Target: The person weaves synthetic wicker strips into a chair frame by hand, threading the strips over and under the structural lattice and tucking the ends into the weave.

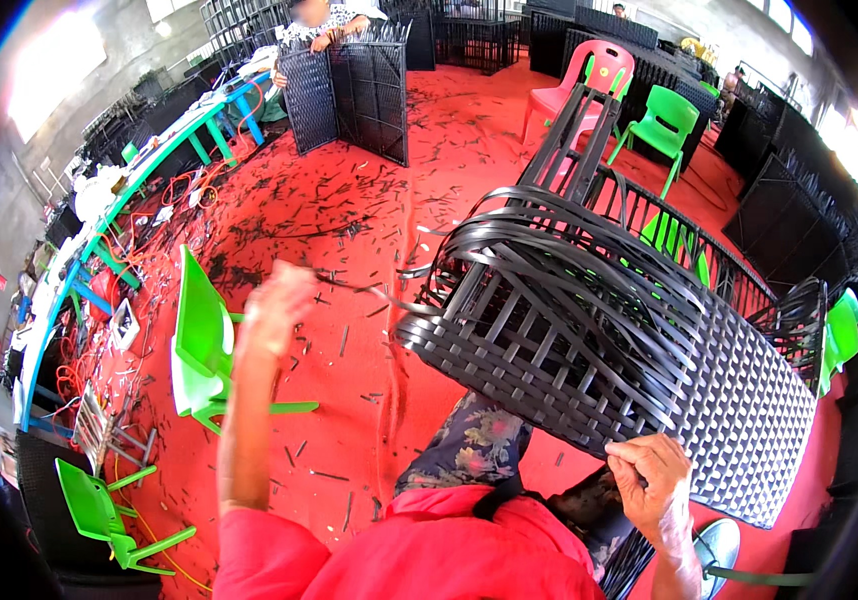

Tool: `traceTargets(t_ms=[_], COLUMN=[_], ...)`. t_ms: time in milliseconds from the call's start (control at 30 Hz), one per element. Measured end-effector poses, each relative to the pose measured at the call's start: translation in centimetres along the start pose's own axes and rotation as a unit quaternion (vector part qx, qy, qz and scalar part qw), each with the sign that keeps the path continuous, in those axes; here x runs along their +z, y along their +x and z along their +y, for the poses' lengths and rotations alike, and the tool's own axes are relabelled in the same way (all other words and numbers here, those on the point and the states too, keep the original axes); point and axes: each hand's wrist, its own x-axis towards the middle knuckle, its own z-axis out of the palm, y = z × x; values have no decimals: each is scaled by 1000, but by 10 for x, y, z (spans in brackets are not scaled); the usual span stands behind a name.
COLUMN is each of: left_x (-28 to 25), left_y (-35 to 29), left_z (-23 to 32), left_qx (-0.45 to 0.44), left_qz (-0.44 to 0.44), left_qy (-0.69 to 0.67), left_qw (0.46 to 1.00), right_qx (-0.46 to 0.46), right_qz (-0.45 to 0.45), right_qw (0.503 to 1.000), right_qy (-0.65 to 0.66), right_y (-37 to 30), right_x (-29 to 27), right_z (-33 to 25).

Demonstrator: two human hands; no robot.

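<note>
A black woven panel (739, 400) of flat plastic strips on a frame lies slanted across my lap area, tightly woven at its right end and more open at the left. Long loose strips (589, 290) arch over it in a thick bundle. My right hand (654, 480) pinches the near edge of the weave, thumb against fingers. Raised out to the left is my left hand (284, 300), smeared by motion. One black strip (374, 290) stretches from the panel's left end to its fingers, which look closed on it.
Green plastic chairs (204, 335) stand at left and behind the panel, near a red chair (599, 65). Cut black scraps litter the red floor (349, 350). A long table (109, 215) runs along the left. Another person (324, 25) handles a black panel (344, 95) at the back.
</note>
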Motion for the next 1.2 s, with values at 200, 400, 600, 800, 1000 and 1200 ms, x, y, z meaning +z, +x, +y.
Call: traceTargets(t_ms=[200, 400, 600, 800, 1000, 1200], left_x=[114, 118, 134, 145, 132, 161], left_y=[-69, -53, -61, -49, -36, -78], left_z=[21, 31, 42, 27, 26, 39], left_qx=[417, 278, 357, 435, 586, 569], left_qz=[-157, -304, -220, -51, 2, -50], left_qy=[317, 325, 421, 374, 433, 518], left_qw=[837, 851, 804, 818, 685, 637], right_qx=[6, 34, 48, 89, 62, 42], right_qz=[14, 40, 97, 108, 118, 101], right_qw=[998, 997, 984, 975, 977, 986], right_qy=[-53, -64, -139, -172, -165, -127], right_y=[-26, -48, -56, -61, -64, -32], right_x=[-3, 3, 2, 3, 6, 3], right_z=[5, 11, 21, 33, 39, 45])
